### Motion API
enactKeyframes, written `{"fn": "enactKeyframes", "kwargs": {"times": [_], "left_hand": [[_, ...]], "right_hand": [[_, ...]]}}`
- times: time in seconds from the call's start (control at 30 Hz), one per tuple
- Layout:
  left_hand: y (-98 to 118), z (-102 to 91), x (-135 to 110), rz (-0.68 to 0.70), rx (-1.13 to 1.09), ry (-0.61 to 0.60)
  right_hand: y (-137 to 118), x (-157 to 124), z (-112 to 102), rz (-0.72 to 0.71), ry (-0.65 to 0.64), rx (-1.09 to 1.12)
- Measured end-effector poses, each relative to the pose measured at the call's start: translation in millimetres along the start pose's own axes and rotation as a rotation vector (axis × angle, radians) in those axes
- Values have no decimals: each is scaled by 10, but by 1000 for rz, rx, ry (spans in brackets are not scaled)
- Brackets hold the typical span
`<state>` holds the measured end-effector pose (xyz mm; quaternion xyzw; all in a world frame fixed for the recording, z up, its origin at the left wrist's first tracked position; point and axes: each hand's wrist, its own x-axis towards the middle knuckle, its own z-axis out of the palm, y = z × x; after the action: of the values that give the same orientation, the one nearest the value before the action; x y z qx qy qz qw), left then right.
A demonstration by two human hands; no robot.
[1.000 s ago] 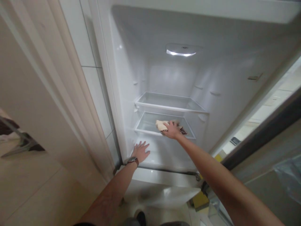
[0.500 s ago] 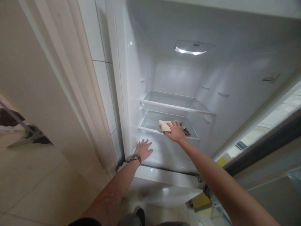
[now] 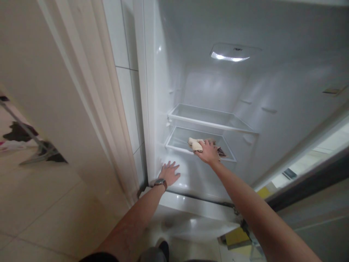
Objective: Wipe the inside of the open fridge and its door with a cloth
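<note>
My right hand (image 3: 209,152) presses a crumpled cream cloth (image 3: 196,145) with a dark patterned part onto the lower glass shelf (image 3: 180,136) of an open refrigerator. Its fingers curl over the cloth and hide part of it. Lower down on the left, my left hand (image 3: 169,174) rests with spread fingers against the white inner floor of the refrigerator (image 3: 188,171) and holds nothing. A watch (image 3: 160,182) is on the left wrist. Above the cloth lies the upper glass shelf (image 3: 209,114).
A lit lamp (image 3: 230,57) shines inside the refrigerator's cavity. On the right stands the open door with a dark seal (image 3: 313,174). A pale door frame (image 3: 100,91) rises on the left. Yellow blocks (image 3: 236,236) lie on the floor, lower right.
The view has shifted slightly, so the refrigerator appears farther right. My right hand stays on the cloth at nearly the same place on the shelf. My left hand keeps its place.
</note>
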<state>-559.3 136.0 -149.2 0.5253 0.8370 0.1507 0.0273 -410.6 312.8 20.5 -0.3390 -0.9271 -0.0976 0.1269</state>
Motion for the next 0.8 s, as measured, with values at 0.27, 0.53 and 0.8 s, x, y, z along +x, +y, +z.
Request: {"fn": "enactKeyframes", "kwargs": {"times": [0.27, 0.53, 0.8], "left_hand": [[11, -26, -8, -4, 11, -23], [6, -18, -4, 1, 13, -19], [0, 6, 0, -7, 33, -16]], "right_hand": [[36, 65, -11, -50, -18, 6], [106, 122, 40, -123, 36, 16], [128, 130, 86, -142, 76, 22]]}}
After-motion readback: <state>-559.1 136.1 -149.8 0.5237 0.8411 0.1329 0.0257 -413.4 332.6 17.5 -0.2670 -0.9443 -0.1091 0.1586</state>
